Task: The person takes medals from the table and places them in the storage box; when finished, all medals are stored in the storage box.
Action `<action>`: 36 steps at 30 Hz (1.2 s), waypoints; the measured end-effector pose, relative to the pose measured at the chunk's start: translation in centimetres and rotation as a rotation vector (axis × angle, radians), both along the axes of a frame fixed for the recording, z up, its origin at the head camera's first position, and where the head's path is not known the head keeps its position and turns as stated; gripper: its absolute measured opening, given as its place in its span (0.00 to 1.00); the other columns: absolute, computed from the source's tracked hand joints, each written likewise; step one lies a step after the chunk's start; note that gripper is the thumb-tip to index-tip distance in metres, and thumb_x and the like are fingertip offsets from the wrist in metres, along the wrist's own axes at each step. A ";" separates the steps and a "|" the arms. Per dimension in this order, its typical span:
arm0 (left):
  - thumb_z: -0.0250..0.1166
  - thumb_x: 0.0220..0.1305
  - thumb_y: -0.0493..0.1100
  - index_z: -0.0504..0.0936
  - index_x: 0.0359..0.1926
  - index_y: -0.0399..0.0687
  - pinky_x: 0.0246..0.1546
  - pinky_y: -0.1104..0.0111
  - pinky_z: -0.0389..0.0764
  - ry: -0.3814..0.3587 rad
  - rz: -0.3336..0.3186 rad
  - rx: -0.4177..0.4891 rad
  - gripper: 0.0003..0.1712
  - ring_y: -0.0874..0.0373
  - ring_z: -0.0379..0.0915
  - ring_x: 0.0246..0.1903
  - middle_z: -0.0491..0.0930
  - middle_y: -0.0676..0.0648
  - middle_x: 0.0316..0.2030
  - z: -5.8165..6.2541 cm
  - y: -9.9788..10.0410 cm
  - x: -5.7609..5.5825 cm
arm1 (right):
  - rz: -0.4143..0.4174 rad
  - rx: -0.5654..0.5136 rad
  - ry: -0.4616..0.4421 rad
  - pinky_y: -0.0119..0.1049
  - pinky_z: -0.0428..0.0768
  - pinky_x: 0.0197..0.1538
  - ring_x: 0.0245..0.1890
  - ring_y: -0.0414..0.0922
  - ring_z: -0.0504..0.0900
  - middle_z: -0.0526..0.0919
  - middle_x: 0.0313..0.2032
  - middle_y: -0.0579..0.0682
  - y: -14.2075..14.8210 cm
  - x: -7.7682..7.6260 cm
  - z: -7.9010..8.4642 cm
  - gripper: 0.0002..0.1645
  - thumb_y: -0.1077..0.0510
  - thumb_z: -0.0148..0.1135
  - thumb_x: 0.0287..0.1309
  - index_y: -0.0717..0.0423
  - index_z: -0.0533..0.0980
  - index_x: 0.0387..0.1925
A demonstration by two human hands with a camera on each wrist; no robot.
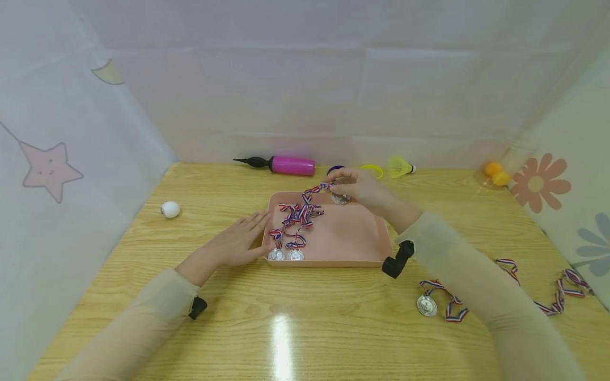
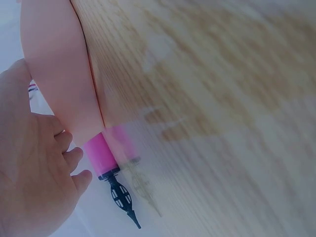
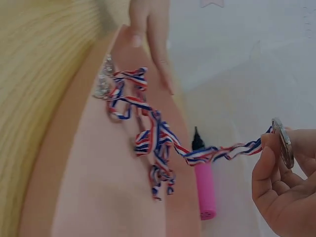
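My left hand point(image 1: 240, 241) rests against the left side of the pink tray point(image 1: 329, 263), its fingers along the rim and thumb near the front corner. My right hand point(image 1: 359, 189) pinches a silver medal point(image 3: 282, 143) above the tray's back edge. From that medal a red, white and blue ribbon point(image 3: 227, 153) runs down to a tangled ribbon pile point(image 1: 301, 214) on the tray's left half. Two silver medals lie side by side in the front left corner, one of them the round medal point(image 1: 295, 255) with its face up.
More ribboned medals lie at right, including a silver medal point(image 1: 427, 305), partly behind my right forearm. Along the back are a pink hand pump point(image 1: 293, 165), a yellow ring point(image 1: 371, 169), a yellow shuttlecock point(image 1: 399, 167) and orange balls point(image 1: 497, 173). A white ball point(image 1: 170, 209) sits at left.
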State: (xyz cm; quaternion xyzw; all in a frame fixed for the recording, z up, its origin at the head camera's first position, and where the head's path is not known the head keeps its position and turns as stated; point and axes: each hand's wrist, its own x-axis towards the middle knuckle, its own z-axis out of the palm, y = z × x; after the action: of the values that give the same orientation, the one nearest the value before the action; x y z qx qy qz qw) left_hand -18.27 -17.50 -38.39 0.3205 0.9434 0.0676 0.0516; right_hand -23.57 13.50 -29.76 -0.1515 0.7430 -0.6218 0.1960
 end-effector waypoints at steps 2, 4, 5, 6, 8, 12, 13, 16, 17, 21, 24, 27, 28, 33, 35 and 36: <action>0.48 0.66 0.62 0.44 0.70 0.35 0.64 0.50 0.46 -0.001 0.001 0.000 0.46 0.42 0.39 0.67 0.42 0.39 0.70 0.1 0.0 0.0 | 0.015 0.070 -0.009 0.33 0.78 0.33 0.29 0.42 0.75 0.77 0.38 0.56 -0.4 0.2 -1.4 0.18 0.65 0.55 0.62 0.67 0.70 0.52; 0.48 0.66 0.61 0.44 0.70 0.35 0.64 0.50 0.46 -0.003 0.001 -0.001 0.46 0.42 0.39 0.67 0.42 0.39 0.70 0.1 0.0 0.1 | 0.012 0.132 -0.021 0.33 0.78 0.34 0.30 0.43 0.76 0.77 0.40 0.59 -0.6 0.3 -2.7 0.18 0.64 0.57 0.60 0.66 0.72 0.52; 0.48 0.66 0.61 0.44 0.70 0.35 0.64 0.50 0.46 -0.005 0.002 -0.003 0.46 0.42 0.39 0.67 0.42 0.39 0.70 0.1 0.0 0.1 | 0.009 0.157 -0.027 0.33 0.78 0.35 0.32 0.43 0.77 0.78 0.43 0.60 -0.7 0.4 -3.3 0.18 0.63 0.58 0.60 0.65 0.72 0.52; 0.48 0.66 0.61 0.44 0.70 0.34 0.64 0.50 0.46 -0.007 0.002 -0.003 0.46 0.42 0.39 0.67 0.42 0.38 0.70 0.0 0.0 0.1 | 0.008 0.176 -0.032 0.34 0.78 0.36 0.35 0.45 0.77 0.78 0.44 0.62 -0.7 0.5 -3.9 0.18 0.63 0.58 0.59 0.65 0.73 0.51; 0.48 0.66 0.61 0.44 0.70 0.34 0.64 0.50 0.46 -0.011 0.002 -0.002 0.46 0.42 0.38 0.67 0.42 0.39 0.70 0.0 0.0 0.1 | 0.006 0.224 -0.027 0.35 0.77 0.39 0.40 0.46 0.78 0.78 0.47 0.60 -0.8 0.7 -4.9 0.17 0.62 0.60 0.58 0.62 0.75 0.49; 0.47 0.66 0.62 0.44 0.70 0.36 0.64 0.50 0.46 -0.019 0.006 0.005 0.46 0.43 0.38 0.67 0.41 0.39 0.70 0.0 0.0 0.1 | 0.002 0.346 0.009 0.36 0.74 0.41 0.41 0.45 0.76 0.80 0.42 0.51 -1.1 1.3 -6.5 0.12 0.58 0.64 0.54 0.55 0.78 0.42; 0.47 0.66 0.62 0.44 0.70 0.36 0.64 0.50 0.46 -0.017 0.005 0.007 0.46 0.43 0.38 0.67 0.41 0.39 0.70 0.0 0.0 0.1 | 0.002 0.371 0.015 0.35 0.74 0.42 0.40 0.43 0.76 0.80 0.41 0.48 -1.2 1.4 -6.8 0.12 0.57 0.65 0.53 0.53 0.78 0.41; 0.48 0.66 0.62 0.44 0.70 0.35 0.64 0.50 0.46 -0.010 0.003 0.008 0.46 0.43 0.38 0.67 0.42 0.39 0.70 -0.1 -0.1 0.1 | 0.014 0.387 0.019 0.34 0.74 0.41 0.36 0.42 0.75 0.80 0.37 0.46 -1.7 1.8 -7.5 0.11 0.58 0.66 0.52 0.54 0.79 0.39; 0.48 0.66 0.61 0.44 0.70 0.35 0.64 0.50 0.46 -0.007 0.002 0.007 0.46 0.43 0.38 0.67 0.42 0.39 0.70 -0.1 -0.1 0.1 | 0.035 0.379 0.027 0.34 0.75 0.40 0.35 0.42 0.75 0.80 0.36 0.47 -1.8 1.9 -7.7 0.11 0.59 0.66 0.52 0.56 0.78 0.39; 0.48 0.66 0.61 0.44 0.70 0.35 0.64 0.50 0.46 -0.005 0.003 0.004 0.46 0.42 0.39 0.67 0.43 0.38 0.69 0.0 -0.1 0.2 | 0.112 0.354 0.054 0.32 0.76 0.35 0.33 0.43 0.75 0.80 0.33 0.50 -2.4 2.5 -8.5 0.09 0.62 0.64 0.54 0.60 0.77 0.38; 0.48 0.66 0.61 0.44 0.70 0.35 0.64 0.50 0.47 -0.008 0.002 0.008 0.46 0.41 0.40 0.67 0.43 0.38 0.69 0.1 -0.1 0.2 | 0.137 0.326 0.053 0.34 0.77 0.33 0.32 0.43 0.74 0.78 0.34 0.50 -2.7 2.9 -8.7 0.08 0.64 0.63 0.55 0.61 0.77 0.37; 0.48 0.66 0.60 0.44 0.70 0.34 0.64 0.49 0.47 -0.008 -0.003 0.006 0.45 0.41 0.40 0.67 0.43 0.37 0.69 0.1 0.0 0.2 | 0.138 0.279 0.026 0.37 0.79 0.31 0.30 0.45 0.74 0.76 0.35 0.52 -3.1 3.2 -9.0 0.07 0.66 0.62 0.55 0.62 0.76 0.38; 0.48 0.66 0.60 0.44 0.70 0.34 0.64 0.49 0.47 -0.009 -0.003 0.006 0.45 0.41 0.40 0.67 0.43 0.37 0.69 0.1 0.0 0.2 | 0.136 0.271 0.018 0.37 0.79 0.30 0.30 0.45 0.74 0.76 0.35 0.52 -3.2 3.3 -9.0 0.08 0.66 0.62 0.54 0.62 0.76 0.38; 0.47 0.66 0.61 0.44 0.70 0.34 0.64 0.50 0.46 -0.012 0.002 0.000 0.45 0.41 0.39 0.67 0.43 0.37 0.69 0.1 0.0 0.1 | 0.127 0.264 0.023 0.32 0.76 0.30 0.28 0.43 0.73 0.76 0.29 0.51 -3.8 3.3 -9.4 0.07 0.68 0.62 0.53 0.64 0.76 0.36; 0.47 0.66 0.61 0.44 0.70 0.35 0.64 0.50 0.46 -0.011 0.001 0.000 0.45 0.41 0.39 0.67 0.43 0.37 0.69 0.0 0.1 0.1 | 0.116 0.261 0.014 0.30 0.74 0.29 0.28 0.42 0.72 0.76 0.27 0.51 -3.9 3.2 -9.6 0.06 0.69 0.62 0.52 0.65 0.76 0.34; 0.47 0.67 0.61 0.44 0.70 0.35 0.64 0.49 0.46 -0.010 -0.001 -0.002 0.45 0.41 0.39 0.67 0.43 0.37 0.69 -0.1 0.1 0.0 | 0.112 0.266 0.013 0.29 0.74 0.28 0.27 0.42 0.73 0.76 0.27 0.51 -4.0 3.2 -9.7 0.06 0.70 0.62 0.52 0.65 0.76 0.34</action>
State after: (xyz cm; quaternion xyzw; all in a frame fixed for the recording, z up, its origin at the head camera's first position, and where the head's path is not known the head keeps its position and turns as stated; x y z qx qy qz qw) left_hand -18.23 -17.42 -38.45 0.3206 0.9430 0.0684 0.0567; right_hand -20.33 9.54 -39.46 -0.1693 0.8104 -0.5051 0.2440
